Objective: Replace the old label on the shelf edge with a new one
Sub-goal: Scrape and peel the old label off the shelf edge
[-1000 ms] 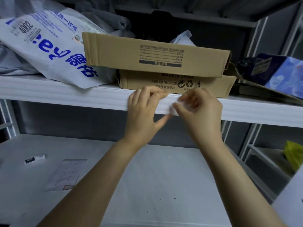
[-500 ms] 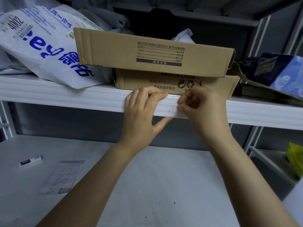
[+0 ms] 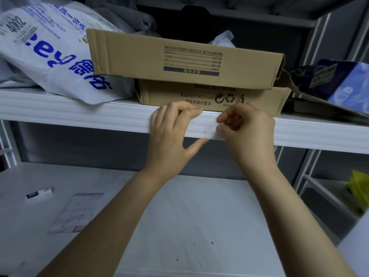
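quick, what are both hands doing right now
left hand: grips the shelf edge
right hand: pinches the label on that edge

Everything is seen through one wide-angle camera worn on my head, looking forward and a little downward. It faces the front edge of the white metal shelf [image 3: 79, 116] almost square-on; that edge crosses the frame just above the middle, sloping down toward the right. The camera is near: my bare forearms reach up from the bottom of the frame, and my left hand [image 3: 171, 136] and right hand [image 3: 247, 136] sit at the centre, at the white paper label [image 3: 207, 133] on that edge. Above the edge it meets the front faces of two stacked brown cardboard boxes [image 3: 179, 56]; below, it looks down onto the lower white shelf board [image 3: 199, 216].
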